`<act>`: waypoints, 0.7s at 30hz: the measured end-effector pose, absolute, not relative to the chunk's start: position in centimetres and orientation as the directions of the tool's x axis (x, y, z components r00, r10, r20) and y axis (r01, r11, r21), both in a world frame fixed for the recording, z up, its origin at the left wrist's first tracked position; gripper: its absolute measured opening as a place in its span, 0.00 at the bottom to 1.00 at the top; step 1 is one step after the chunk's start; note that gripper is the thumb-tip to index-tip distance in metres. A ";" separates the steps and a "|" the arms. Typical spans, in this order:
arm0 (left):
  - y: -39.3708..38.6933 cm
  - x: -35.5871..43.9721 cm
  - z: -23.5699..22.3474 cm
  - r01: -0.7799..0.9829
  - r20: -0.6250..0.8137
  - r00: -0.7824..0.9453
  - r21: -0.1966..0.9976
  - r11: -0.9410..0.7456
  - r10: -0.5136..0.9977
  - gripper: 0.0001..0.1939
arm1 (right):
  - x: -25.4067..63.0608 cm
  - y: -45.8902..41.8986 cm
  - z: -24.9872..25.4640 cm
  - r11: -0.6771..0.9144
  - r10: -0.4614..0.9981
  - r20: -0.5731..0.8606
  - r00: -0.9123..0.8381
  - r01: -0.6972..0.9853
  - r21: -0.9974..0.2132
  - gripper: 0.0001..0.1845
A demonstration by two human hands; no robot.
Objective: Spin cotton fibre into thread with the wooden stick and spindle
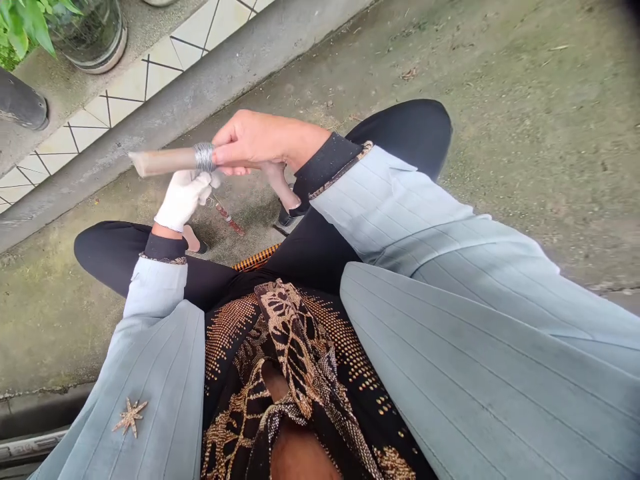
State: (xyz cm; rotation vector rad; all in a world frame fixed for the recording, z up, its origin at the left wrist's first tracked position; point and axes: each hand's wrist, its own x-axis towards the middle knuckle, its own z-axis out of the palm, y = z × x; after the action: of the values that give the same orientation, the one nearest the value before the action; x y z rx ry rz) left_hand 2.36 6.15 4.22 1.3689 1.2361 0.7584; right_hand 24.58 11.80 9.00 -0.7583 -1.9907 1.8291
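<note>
My right hand (pixel 255 141), bare, is closed around a brown wooden stick (pixel 167 162), held roughly level above the ground. Silvery wire (pixel 204 157) is wound in a tight band around the stick, right beside my right fingertips. My left hand (pixel 181 199) wears a white glove and is just under the band, its fingers curled against the wire. The stick's left end is slightly blurred and sticks out past the glove. Below the hands lies a slim reddish-brown item (pixel 230 219) with thin wire near its upper end; its kind I cannot make out.
I sit with knees spread over a concrete floor (pixel 525 153). An orange-and-black woven edge (pixel 257 257) shows between my thighs. A raised kerb (pixel 220 83) with white tiles (pixel 163 63) runs along the upper left, with a glass jar (pixel 93 33) and a dark pipe (pixel 23 100) beyond.
</note>
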 end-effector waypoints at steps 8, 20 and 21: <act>10.4 1.0 9.5 0.339 -0.189 0.478 0.941 0.019 0.858 0.19 | 21.8 16.5 12.0 0.033 0.858 -0.027 -0.513 0.107 -0.994 0.27; 10.7 -0.8 12.7 0.448 -0.233 0.520 0.893 -0.030 0.822 0.17 | 22.5 17.0 14.4 0.462 0.425 -0.617 -0.662 0.745 -0.481 0.18; 10.7 -0.8 12.6 0.438 -0.248 0.548 0.899 -0.021 0.799 0.17 | 22.4 16.9 14.1 0.473 0.328 -0.656 -0.680 0.719 -0.508 0.18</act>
State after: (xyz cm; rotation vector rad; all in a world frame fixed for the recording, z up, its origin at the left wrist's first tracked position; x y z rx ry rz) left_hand -0.81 10.72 12.64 1.6517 1.0577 0.3970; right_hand 22.44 16.92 14.11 -1.1910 -3.0823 1.5071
